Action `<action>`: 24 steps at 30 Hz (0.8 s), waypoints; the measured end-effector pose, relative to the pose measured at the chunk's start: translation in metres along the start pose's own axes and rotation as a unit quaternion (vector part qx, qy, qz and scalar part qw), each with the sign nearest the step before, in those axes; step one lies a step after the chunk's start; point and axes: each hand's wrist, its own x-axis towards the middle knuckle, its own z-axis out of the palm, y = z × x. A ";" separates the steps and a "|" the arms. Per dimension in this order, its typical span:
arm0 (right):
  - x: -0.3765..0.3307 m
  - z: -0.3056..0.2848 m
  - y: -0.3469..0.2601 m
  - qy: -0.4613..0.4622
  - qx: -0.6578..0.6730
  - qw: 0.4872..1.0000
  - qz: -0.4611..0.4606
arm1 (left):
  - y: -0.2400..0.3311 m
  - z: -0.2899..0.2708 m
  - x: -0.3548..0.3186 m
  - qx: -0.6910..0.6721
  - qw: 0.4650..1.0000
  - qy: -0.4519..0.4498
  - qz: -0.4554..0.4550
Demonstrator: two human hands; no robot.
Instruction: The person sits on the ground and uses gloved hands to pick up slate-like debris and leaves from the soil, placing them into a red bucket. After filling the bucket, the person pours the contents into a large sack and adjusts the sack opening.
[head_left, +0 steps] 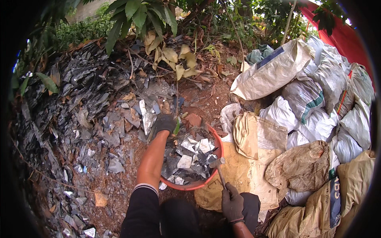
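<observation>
My left hand (164, 123), in a dark glove, is curled at the far left rim of an orange-red tub (220, 147). Its fingertips are mostly hidden, so what they grip cannot be made out. Right beside it lies a long, pale, shiny shard (147, 116). Flat grey and silvery pieces (185, 161) partly fill the tub. My right hand (232, 203), gloved too, is closed round the handle of a hammer (223, 176). The hammer's head is up, at the tub's right rim.
Dark flaky shards (79, 91) are heaped along the left. Stuffed white sacks (313, 91) pile up at the right, with brown sacks (297, 166) nearer. A leafy branch (176, 63) hangs over the ground ahead. A yellowish flattened sack (238, 170) lies right of the tub.
</observation>
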 end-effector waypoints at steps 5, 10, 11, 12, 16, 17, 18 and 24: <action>0.003 0.002 0.011 0.008 0.021 0.998 0.051 | 0.021 -0.013 -0.051 -0.065 0.985 0.127 0.095; 0.011 0.023 0.035 0.012 0.080 0.997 0.015 | -0.016 -0.012 -0.067 -0.402 0.913 -0.073 -0.018; 0.012 0.026 0.034 0.014 0.087 0.996 0.010 | -0.015 -0.003 -0.081 -0.309 0.949 -0.059 0.005; 0.014 0.029 0.027 0.013 0.098 0.995 0.023 | -0.013 0.007 -0.098 -0.212 0.976 -0.044 0.028; 0.036 0.037 0.000 0.022 0.082 0.996 -0.031 | -0.007 0.023 -0.159 -0.069 0.989 -0.101 0.082; 0.044 0.042 -0.017 0.032 0.088 0.994 -0.048 | -0.009 0.030 -0.169 -0.088 0.986 -0.121 0.068; 0.052 0.046 -0.030 0.042 0.094 0.993 -0.064 | -0.013 0.037 -0.177 -0.107 0.983 -0.140 0.053; 0.100 0.079 -0.023 -0.085 -0.202 0.969 -0.110 | -0.028 0.044 -0.199 -0.118 0.983 -0.140 -0.016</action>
